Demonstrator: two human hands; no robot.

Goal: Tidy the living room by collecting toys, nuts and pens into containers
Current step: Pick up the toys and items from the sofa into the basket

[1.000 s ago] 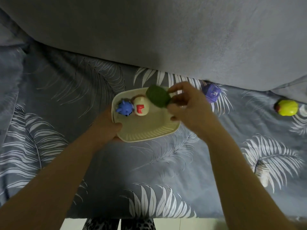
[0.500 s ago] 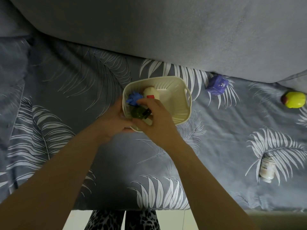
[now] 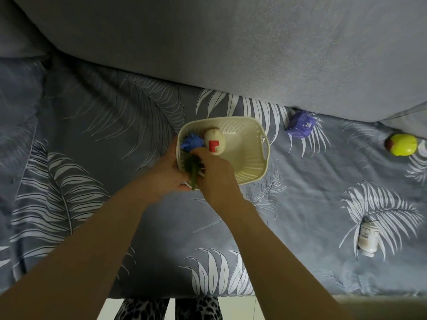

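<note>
Cream plastic basket (image 3: 250, 168) sits on the leaf-print cover, left hand (image 3: 166, 174) gripping its near-left rim. Right hand (image 3: 216, 174) pinches a dark green toy (image 3: 193, 170) at that corner: placing step. Next: let go, then fetch purple cube (image 3: 300, 124). Inside: egg-shaped toy (image 3: 215, 142), blue toy (image 3: 191, 142).

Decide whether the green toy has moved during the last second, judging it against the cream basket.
Yes. The green toy, earlier held above the cream basket's far rim, now sits low at its near-left corner, under the right hand.
</note>
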